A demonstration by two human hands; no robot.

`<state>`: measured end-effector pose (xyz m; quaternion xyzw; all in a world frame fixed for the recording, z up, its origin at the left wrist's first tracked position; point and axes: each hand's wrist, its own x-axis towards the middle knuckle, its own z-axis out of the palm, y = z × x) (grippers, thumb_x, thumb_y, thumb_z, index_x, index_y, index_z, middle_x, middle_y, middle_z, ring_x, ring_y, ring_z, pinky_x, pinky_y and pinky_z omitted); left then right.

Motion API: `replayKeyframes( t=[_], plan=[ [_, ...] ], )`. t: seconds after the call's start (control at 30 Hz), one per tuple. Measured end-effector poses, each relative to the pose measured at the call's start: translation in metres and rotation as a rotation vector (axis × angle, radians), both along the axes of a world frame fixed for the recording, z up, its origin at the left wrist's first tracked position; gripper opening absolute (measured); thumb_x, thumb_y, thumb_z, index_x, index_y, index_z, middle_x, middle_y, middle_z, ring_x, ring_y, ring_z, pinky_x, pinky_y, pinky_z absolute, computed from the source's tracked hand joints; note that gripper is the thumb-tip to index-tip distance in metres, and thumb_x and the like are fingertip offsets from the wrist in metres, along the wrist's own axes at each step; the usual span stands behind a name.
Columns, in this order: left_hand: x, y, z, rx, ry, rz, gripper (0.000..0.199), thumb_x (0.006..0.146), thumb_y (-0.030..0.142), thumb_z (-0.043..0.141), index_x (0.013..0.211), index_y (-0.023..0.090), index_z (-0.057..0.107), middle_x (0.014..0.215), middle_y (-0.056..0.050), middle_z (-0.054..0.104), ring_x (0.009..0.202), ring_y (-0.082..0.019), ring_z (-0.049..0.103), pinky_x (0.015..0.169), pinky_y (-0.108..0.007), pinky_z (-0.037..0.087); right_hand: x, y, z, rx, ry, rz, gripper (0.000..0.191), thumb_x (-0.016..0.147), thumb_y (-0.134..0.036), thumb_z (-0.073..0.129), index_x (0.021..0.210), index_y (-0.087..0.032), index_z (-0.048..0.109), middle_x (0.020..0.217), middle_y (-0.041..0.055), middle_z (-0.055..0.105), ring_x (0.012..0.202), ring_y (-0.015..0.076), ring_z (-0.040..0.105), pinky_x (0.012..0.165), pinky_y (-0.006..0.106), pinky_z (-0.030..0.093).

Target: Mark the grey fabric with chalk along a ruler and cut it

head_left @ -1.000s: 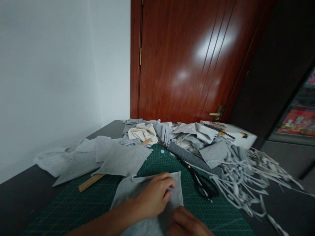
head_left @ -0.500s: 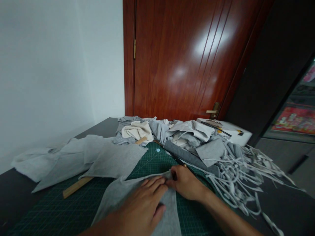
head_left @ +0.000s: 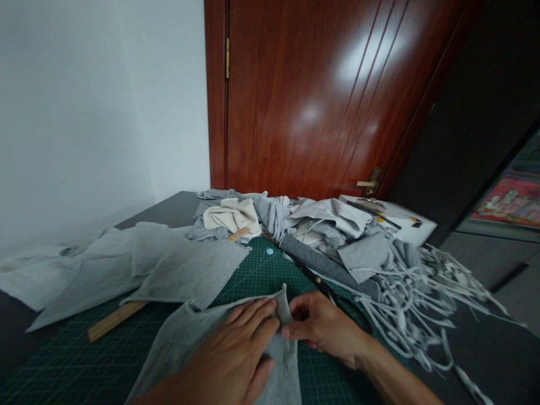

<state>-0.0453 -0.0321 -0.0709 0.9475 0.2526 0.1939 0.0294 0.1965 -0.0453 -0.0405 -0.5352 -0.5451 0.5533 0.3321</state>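
A grey piece of cloth (head_left: 169, 343) lies on the green cutting mat (head_left: 324, 377) in front of me. My left hand (head_left: 236, 349) rests flat on it, fingers stretched out near the upper right corner. At the cloth's right edge, my right hand (head_left: 320, 326) pinches the fabric between thumb and fingers, just below the corner, which stands up slightly. Beyond the right hand are dark-handled scissors (head_left: 318, 280), partly hidden. To the left, more grey cloth pieces (head_left: 189, 270) lie over a wooden ruler (head_left: 116, 320).
Crumpled grey and cream fabric (head_left: 234, 216) is heaped at the back. A dark grey roll (head_left: 324, 264) and tangled light strips (head_left: 409, 304) lie to the right. A white box (head_left: 415, 230) stands behind them. A brown door (head_left: 295, 101) rises beyond the table.
My right hand has shifted from the cloth's top corner down to its right edge. The corner now stands up uncovered. My left hand stays flat on the cloth. The view has shifted slightly.
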Motion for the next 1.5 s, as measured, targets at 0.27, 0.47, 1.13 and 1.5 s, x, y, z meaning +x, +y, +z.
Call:
replayKeyframes(
  t=[0.27, 0.47, 1.13, 1.5],
  plan=[
    [-0.007, 0.002, -0.004, 0.069, -0.031, -0.025, 0.064, 0.106, 0.035, 0.061, 0.167, 0.029, 0.041, 0.172, -0.006, 0.045, 0.156, -0.031, 0.049, 0.132, -0.051, 0.039, -0.001, -0.009, -0.015, -0.012, 0.032, -0.064, 0.04, 0.079, -0.043, 0.081, 0.095, -0.024, 0.05, 0.061, -0.0117, 0.056, 0.039, 0.0078, 0.048, 0.037, 0.019, 0.022],
    [-0.007, 0.004, -0.003, 0.065, 0.025, -0.031, 0.07, 0.103, 0.033, 0.063, 0.168, 0.028, 0.038, 0.174, -0.007, 0.042, 0.158, -0.032, 0.046, 0.132, -0.055, 0.038, 0.003, -0.017, -0.012, 0.118, -0.442, -0.141, 0.055, 0.077, -0.017, 0.081, 0.125, -0.017, 0.053, 0.068, -0.0085, 0.059, 0.056, 0.0148, 0.054, 0.052, 0.026, 0.035],
    [0.027, 0.016, -0.006, -0.115, -0.066, 0.084, 0.047, 0.098, 0.014, 0.049, 0.142, 0.014, 0.066, 0.155, -0.015, 0.065, 0.148, -0.033, 0.057, 0.124, -0.055, 0.049, -0.001, -0.031, -0.001, 0.391, -0.516, -0.082, 0.049, 0.081, -0.008, 0.074, 0.127, -0.018, 0.063, 0.126, 0.0141, 0.069, 0.117, 0.0319, 0.069, 0.105, 0.048, 0.057],
    [0.025, 0.011, -0.019, 0.21, 0.053, 0.051, 0.066, 0.106, 0.029, 0.052, 0.166, 0.009, 0.037, 0.174, -0.017, 0.04, 0.16, -0.032, 0.042, 0.131, -0.049, 0.038, -0.021, -0.035, -0.049, 0.044, 0.354, -0.401, 0.088, 0.062, -0.048, 0.098, 0.131, -0.023, 0.05, 0.126, 0.0174, 0.067, 0.087, 0.0299, 0.077, 0.048, 0.031, 0.062]
  ],
)
